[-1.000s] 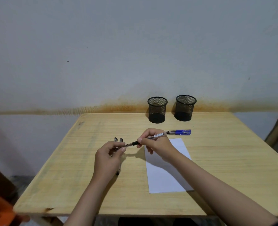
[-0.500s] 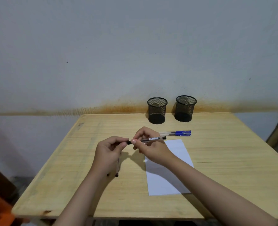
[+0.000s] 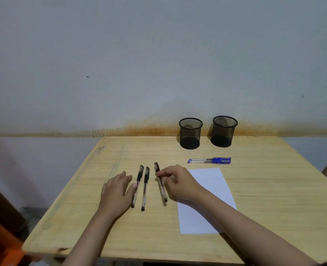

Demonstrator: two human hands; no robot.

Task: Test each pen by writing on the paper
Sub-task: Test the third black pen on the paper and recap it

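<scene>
Both hands have dropped from mid-air to the table (image 3: 264,189): half a second ago they held 1 black pen between them, capping it, and now that pen (image 3: 160,184) lies near the middle of the table, just left of the paper (image 3: 210,191), with the right hand (image 3: 180,182) pinching its barrel near the cap. The left hand (image 3: 116,191) lies flat with fingers straight, holding nothing, its thumb edge touching the leftmost of 2 black pens (image 3: 141,187) that lie side by side. 2 blue pens (image 3: 209,160) rest together beyond the paper's far edge, in front of 2 mesh cups (image 3: 206,131) at the table's far edge. This looks like setting down a tested pen; to do it well, the right hand should let go only once the barrel lies flat and parallel to its neighbours, so it cannot roll, then reach over the paper for a blue pen.
</scene>
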